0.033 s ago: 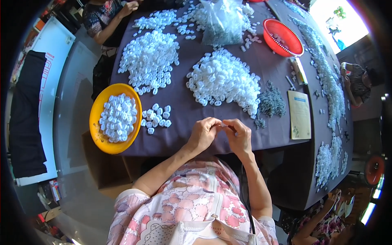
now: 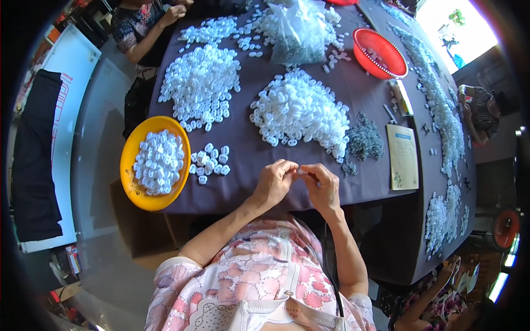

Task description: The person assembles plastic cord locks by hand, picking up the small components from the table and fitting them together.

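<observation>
Near the table's front edge my left hand and my right hand meet fingertip to fingertip. Both are closed in a pinch around something small and pale, mostly hidden by the fingers. Just beyond them lies a large heap of small white plastic pieces, oval with openings. To its right is a pile of small grey parts, closest to my right hand. A few loose white pieces lie left of my hands, beside a yellow bowl filled with similar pieces.
Another white heap and a clear plastic bag lie farther back. A red basket and a tan booklet are on the right. Other people sit around the tables. A cardboard box stands below the left edge.
My hands keep the same pinching pose, fingertips together. The view has shifted slightly, so the things on the table appear a little lower and farther left.
</observation>
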`<control>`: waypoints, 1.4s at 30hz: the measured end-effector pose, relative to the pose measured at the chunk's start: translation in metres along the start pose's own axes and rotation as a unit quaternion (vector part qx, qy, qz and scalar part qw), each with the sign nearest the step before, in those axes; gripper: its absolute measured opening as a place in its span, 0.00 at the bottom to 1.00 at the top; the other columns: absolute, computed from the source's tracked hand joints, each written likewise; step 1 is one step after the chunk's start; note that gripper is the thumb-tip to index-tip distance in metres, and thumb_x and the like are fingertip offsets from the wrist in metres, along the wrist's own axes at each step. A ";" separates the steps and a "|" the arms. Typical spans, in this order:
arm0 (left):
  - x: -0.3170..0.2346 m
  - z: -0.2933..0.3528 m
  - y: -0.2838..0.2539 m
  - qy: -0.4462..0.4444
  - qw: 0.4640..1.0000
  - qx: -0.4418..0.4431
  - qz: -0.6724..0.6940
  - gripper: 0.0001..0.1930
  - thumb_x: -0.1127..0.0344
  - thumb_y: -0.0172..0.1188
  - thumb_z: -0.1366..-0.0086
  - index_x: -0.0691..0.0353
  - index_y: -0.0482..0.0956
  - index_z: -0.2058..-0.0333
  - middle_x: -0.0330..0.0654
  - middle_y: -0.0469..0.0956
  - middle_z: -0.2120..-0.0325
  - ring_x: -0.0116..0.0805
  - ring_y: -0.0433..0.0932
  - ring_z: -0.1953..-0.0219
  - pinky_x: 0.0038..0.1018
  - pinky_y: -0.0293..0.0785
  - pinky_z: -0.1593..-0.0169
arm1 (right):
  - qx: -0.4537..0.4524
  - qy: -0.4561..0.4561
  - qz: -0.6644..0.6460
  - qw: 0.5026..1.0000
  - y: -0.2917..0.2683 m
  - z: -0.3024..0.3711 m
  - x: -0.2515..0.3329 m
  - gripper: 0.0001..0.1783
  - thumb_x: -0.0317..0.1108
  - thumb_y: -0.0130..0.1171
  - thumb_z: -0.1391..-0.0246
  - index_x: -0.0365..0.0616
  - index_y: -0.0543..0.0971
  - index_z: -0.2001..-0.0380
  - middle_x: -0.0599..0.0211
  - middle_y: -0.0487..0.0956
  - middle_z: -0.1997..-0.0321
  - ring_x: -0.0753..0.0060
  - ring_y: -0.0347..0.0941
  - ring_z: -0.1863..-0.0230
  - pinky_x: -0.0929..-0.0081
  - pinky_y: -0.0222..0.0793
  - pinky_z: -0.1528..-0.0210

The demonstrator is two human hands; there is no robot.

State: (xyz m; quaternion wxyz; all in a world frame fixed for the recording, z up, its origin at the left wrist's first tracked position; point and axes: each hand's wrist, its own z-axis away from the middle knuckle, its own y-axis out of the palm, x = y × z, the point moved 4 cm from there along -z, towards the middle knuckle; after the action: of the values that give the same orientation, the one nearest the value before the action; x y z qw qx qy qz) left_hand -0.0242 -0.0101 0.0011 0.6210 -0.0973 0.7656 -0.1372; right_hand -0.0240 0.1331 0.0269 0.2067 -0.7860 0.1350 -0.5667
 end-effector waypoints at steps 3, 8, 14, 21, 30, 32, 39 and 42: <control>-0.009 -0.002 0.011 0.002 0.999 0.031 0.029 0.08 0.79 0.58 0.45 0.67 0.78 0.64 0.44 0.76 0.75 0.31 0.77 0.73 0.24 0.72 0.69 | -0.006 -0.020 0.029 0.999 -0.005 0.010 -0.014 0.09 0.18 0.58 0.57 0.40 0.77 0.69 0.60 0.78 0.71 0.58 0.77 0.70 0.71 0.72 0.70; 0.001 0.002 0.026 0.048 0.999 0.016 0.003 0.05 0.77 0.60 0.47 0.66 0.78 0.69 0.48 0.77 0.73 0.46 0.77 0.71 0.32 0.73 0.69 | -0.037 -0.067 0.082 0.994 -0.003 0.021 -0.016 0.09 0.18 0.59 0.59 0.40 0.77 0.71 0.62 0.77 0.72 0.58 0.75 0.71 0.70 0.71 0.70; 0.002 0.003 0.026 0.038 0.999 0.005 0.026 0.03 0.77 0.60 0.47 0.66 0.78 0.71 0.48 0.76 0.76 0.46 0.77 0.73 0.32 0.73 0.69 | -0.062 -0.095 0.130 0.985 -0.006 0.022 -0.016 0.10 0.20 0.61 0.60 0.43 0.78 0.71 0.66 0.79 0.70 0.62 0.74 0.69 0.71 0.70 0.67; 0.004 0.001 0.026 0.048 0.998 0.027 0.016 0.02 0.78 0.60 0.47 0.67 0.77 0.73 0.46 0.75 0.77 0.42 0.76 0.75 0.30 0.71 0.72 | -0.085 -0.105 0.098 0.986 -0.004 0.024 -0.017 0.11 0.20 0.62 0.61 0.45 0.79 0.70 0.69 0.78 0.70 0.63 0.71 0.69 0.70 0.68 0.66; 0.005 0.000 0.024 0.084 0.994 0.064 -0.022 0.02 0.79 0.60 0.47 0.67 0.77 0.73 0.46 0.75 0.77 0.43 0.76 0.74 0.30 0.71 0.71 | -0.081 -0.119 0.105 0.984 -0.002 0.028 -0.020 0.13 0.19 0.62 0.61 0.46 0.78 0.69 0.69 0.77 0.71 0.64 0.70 0.69 0.71 0.67 0.68; 0.004 0.000 0.025 0.087 0.994 0.065 -0.026 0.02 0.79 0.60 0.47 0.67 0.77 0.73 0.46 0.74 0.77 0.43 0.76 0.74 0.30 0.71 0.71 | -0.085 -0.116 0.110 0.984 -0.002 0.028 -0.020 0.14 0.19 0.62 0.61 0.46 0.78 0.68 0.69 0.76 0.71 0.64 0.70 0.69 0.71 0.67 0.68; 0.005 0.001 0.025 0.072 0.996 0.058 -0.016 0.02 0.79 0.60 0.47 0.66 0.76 0.74 0.46 0.73 0.78 0.45 0.75 0.75 0.31 0.71 0.72 | -0.078 -0.115 0.117 0.983 0.000 0.028 -0.021 0.14 0.19 0.61 0.62 0.45 0.78 0.68 0.68 0.76 0.70 0.63 0.70 0.68 0.71 0.67 0.67; 0.003 0.000 0.025 0.077 0.995 0.060 -0.033 0.02 0.78 0.59 0.47 0.66 0.75 0.74 0.46 0.73 0.77 0.46 0.75 0.74 0.32 0.71 0.72 | -0.070 -0.107 0.118 0.985 -0.001 0.026 -0.021 0.15 0.18 0.61 0.62 0.44 0.78 0.68 0.67 0.76 0.69 0.63 0.69 0.67 0.71 0.67 0.66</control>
State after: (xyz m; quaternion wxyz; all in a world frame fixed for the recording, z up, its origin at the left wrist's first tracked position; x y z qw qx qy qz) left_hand -0.0244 0.0128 -0.0095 0.5601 -0.0740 0.7979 -0.2101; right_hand -0.0060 0.1480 0.0031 0.2294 -0.8332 0.2432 -0.4404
